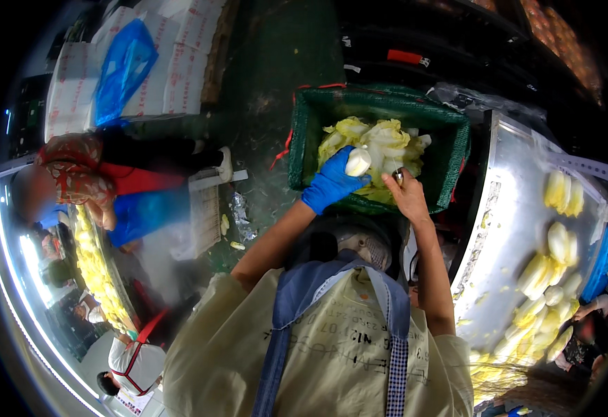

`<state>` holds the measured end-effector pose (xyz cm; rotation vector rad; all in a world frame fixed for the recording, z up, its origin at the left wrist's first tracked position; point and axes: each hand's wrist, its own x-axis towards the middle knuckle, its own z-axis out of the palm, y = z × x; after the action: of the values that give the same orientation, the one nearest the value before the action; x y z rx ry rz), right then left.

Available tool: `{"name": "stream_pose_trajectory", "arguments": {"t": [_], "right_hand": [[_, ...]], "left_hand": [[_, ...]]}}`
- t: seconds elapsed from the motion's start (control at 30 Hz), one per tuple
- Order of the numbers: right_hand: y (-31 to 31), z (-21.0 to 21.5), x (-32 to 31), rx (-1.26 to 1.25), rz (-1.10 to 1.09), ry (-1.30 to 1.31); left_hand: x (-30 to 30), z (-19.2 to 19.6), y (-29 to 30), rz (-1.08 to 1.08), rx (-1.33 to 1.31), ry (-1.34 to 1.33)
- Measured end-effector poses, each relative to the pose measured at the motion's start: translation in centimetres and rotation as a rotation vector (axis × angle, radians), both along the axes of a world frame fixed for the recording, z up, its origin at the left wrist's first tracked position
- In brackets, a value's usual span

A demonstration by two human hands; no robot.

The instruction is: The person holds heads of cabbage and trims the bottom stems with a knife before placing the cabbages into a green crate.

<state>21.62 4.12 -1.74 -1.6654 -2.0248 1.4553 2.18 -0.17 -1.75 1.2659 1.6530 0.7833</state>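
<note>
A: Where are the hands, relative to the green crate (450, 149)?

B: Both are over its near edge. The left hand (331, 184), in a blue glove, has its fingers wrapped around a pale cabbage piece (358, 162) and holds it just above the crate's near rim.

A: And the right hand?

B: The right hand (408, 198) is bare and sits just right of the gloved one, also over the crate's near side. Its fingers are curled narrowly around a small dark thing with a glint at the top; I cannot tell what it is.

A: What is inside the crate?

B: A heap of yellow-green cabbage leaves (380, 139), filling the middle of it. The held piece hangs at the near-left side of that heap.

A: Anything to the right of the crate?

B: A long shiny metal surface (512, 229) runs along the crate's right side, with split cabbage halves (557, 243) lying in a row on it and loose scraps scattered near them.

A: And to the left?

B: Well left of the crate, a person in a red patterned top (75, 170) bends over. Beyond the crate's far-left corner lie white sacks (172, 69) with a blue plastic bag (125, 66) on top.
</note>
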Motion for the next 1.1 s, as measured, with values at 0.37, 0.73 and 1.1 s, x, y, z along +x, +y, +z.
{"name": "stream_pose_trajectory", "arguments": {"t": [0.37, 0.73, 1.1], "right_hand": [[-1.3, -0.4, -2.0, -0.289, -0.345, 0.469], [-2.1, 0.8, -2.4, 0.055, -0.255, 0.272], [-2.6, 3.4, -4.0, 0.485, 0.236, -0.157]], "left_hand": [[0.7, 0.6, -0.4, 0.336, -0.308, -0.731], [1.0, -1.9, -0.1, 0.257, -0.213, -1.124], [-0.7, -3.3, -0.5, -0.093, 0.018, 0.17]]}}
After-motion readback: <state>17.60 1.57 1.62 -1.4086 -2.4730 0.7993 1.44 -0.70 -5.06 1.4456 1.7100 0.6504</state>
